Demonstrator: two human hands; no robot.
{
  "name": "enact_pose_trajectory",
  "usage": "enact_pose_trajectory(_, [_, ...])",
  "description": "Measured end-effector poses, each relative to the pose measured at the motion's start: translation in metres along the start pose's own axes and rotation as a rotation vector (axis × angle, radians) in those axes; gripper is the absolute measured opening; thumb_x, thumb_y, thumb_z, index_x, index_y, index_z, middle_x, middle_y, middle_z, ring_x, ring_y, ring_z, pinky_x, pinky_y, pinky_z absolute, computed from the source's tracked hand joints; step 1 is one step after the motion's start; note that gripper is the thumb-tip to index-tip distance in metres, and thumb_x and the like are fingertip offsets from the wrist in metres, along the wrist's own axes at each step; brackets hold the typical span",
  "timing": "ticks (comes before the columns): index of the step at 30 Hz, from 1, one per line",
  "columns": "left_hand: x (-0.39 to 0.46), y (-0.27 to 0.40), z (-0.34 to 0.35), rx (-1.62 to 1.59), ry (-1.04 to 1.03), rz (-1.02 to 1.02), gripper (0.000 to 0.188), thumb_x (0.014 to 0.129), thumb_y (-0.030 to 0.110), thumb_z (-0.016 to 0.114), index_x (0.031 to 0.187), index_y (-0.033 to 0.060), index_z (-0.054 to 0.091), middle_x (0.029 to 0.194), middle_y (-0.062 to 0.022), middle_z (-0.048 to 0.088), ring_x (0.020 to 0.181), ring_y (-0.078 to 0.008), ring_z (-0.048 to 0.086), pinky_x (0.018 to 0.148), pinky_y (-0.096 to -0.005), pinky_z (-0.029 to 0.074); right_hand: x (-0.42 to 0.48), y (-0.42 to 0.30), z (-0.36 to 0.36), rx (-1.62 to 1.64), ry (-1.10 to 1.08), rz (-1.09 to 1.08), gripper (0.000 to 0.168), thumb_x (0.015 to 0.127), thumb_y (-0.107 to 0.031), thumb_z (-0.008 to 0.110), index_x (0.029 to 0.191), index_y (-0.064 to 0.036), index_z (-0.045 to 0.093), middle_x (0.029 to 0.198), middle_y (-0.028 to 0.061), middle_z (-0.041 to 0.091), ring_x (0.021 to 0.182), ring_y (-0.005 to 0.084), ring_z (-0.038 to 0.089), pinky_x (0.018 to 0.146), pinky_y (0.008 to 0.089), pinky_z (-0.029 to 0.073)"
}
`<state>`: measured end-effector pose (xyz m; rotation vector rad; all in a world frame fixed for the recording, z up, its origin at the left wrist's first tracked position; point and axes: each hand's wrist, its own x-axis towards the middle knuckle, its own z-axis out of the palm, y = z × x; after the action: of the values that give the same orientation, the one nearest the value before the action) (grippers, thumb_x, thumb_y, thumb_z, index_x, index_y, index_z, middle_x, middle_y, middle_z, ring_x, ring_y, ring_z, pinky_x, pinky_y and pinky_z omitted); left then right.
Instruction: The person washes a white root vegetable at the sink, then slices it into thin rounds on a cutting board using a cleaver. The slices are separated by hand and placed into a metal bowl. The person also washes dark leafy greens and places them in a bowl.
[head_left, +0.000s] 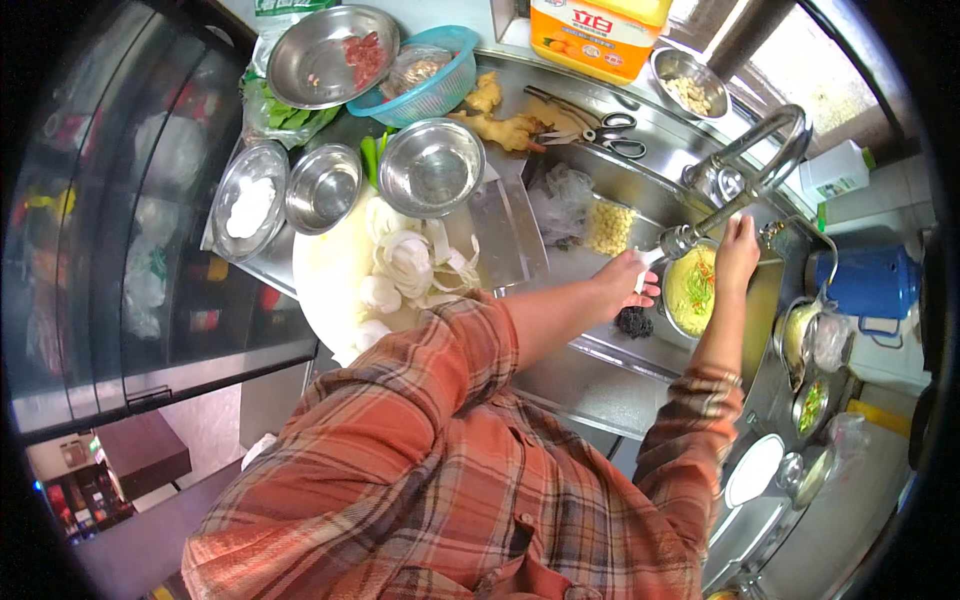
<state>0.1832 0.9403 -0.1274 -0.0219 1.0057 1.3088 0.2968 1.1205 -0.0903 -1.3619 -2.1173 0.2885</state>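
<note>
My left hand (628, 283) is at the outlet of the metal faucet (731, 206), fingers partly spread. A white streak shows by its fingers; whether that is water or a held thing is unclear. My right hand (736, 253) is raised above the right side of the sink (596, 356), fingertips together near the faucet's arm; what they hold, if anything, is hidden. Below and between my hands stands a metal bowl (666, 306) with pale yellow food, green and red shreds on top. A dark scouring pad (634, 322) lies left of it. A bag of yellow beans or kernels (611, 225) lies farther back in the sink.
Cut white vegetable (405, 262) lies on a round cutting board (322, 289) at left. Metal bowls (431, 169) and a blue basket (450, 82) stand behind it. Scissors (619, 135) and ginger (499, 129) lie at the sink's back edge. A fish (799, 337) is on the right.
</note>
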Motion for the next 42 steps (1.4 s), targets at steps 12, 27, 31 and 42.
enact_pose_trajectory(12, [0.079,-0.016,-0.07,0.324,0.204,0.257,0.034,0.095,0.037,0.042,0.089,0.0099,0.062,0.072,-0.006,0.062,0.051,-0.0161,0.055,0.043,-0.0288,0.041,-0.109,-0.072,0.06,1.119,-0.706,0.764,0.018,0.089,-0.025,0.059,0.086,-0.008,0.064,0.07,0.001,0.059,0.049,0.0102,0.05,0.038,0.025,0.033])
enact_pose_trajectory(27, [0.024,0.003,-0.028,1.128,0.048,0.274,0.016,0.082,0.01,0.058,0.097,0.0049,0.058,0.079,-0.0115,0.062,0.069,-0.023,0.06,0.057,-0.0366,0.047,0.032,0.023,-0.005,-0.131,-0.347,-0.042,0.02,0.082,-0.017,0.06,0.097,-0.007,0.07,0.082,0.0149,0.068,0.074,0.0237,0.066,0.072,0.0347,0.05])
enact_pose_trajectory(31, [0.012,0.006,-0.031,1.433,-0.046,0.716,0.025,0.076,0.0,0.053,0.101,0.0046,0.055,0.087,-0.0176,0.063,0.081,-0.035,0.061,0.071,-0.0416,0.047,0.043,0.028,0.007,-0.027,-0.364,-0.015,0.02,0.083,-0.017,0.061,0.097,-0.005,0.069,0.083,0.015,0.068,0.076,0.0238,0.066,0.072,0.034,0.05])
enact_pose_trajectory(42, [-0.041,0.107,-0.086,1.743,0.068,0.975,0.017,0.084,0.007,0.047,0.1,0.0083,0.054,0.095,-0.0145,0.056,0.089,-0.0335,0.061,0.074,-0.0421,0.05,-0.058,-0.037,-0.027,-0.015,-0.632,-0.117,0.018,0.084,-0.009,0.059,0.098,0.001,0.064,0.089,0.0195,0.066,0.084,0.03,0.066,0.075,0.0361,0.05])
